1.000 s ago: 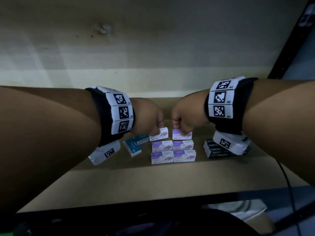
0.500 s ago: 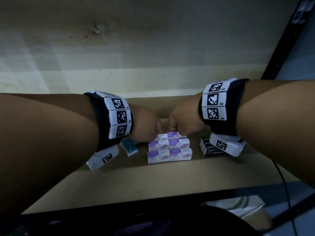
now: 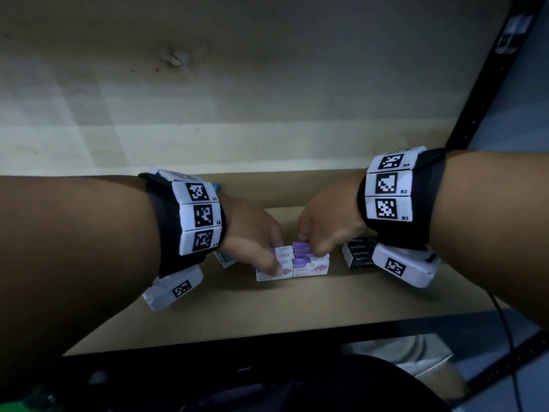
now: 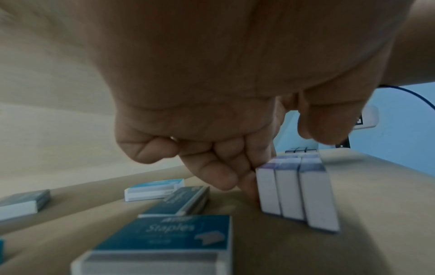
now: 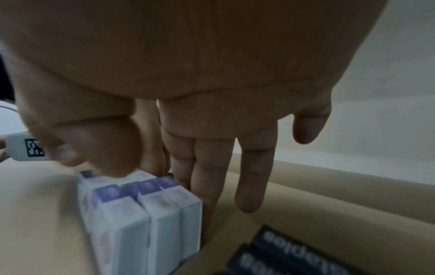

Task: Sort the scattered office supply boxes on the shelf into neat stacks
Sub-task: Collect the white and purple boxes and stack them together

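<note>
A tight block of white-and-purple staple boxes (image 3: 310,267) stands on the brown shelf board (image 3: 267,310). My left hand (image 3: 261,248) is at the block's left end, its thumb lying across the front box and its index finger down behind the row (image 4: 296,188); the other fingers are curled. My right hand (image 3: 322,233) is over the right half. Its thumb presses the top of the purple boxes (image 5: 146,214), and its straight fingers (image 5: 207,186) run down the far side.
Teal staple boxes (image 4: 164,234) lie scattered left of the block, one showing under my left wrist (image 3: 225,260). Black staple boxes (image 3: 358,254) sit to the right, close to my right fingers (image 5: 282,251). A black upright post (image 3: 487,84) bounds the shelf's right side.
Both hands have come down and toward me, pushing the two back purple boxes against the front rows. The gaps have closed into one compact block, and my thumbs now reach the front boxes.
</note>
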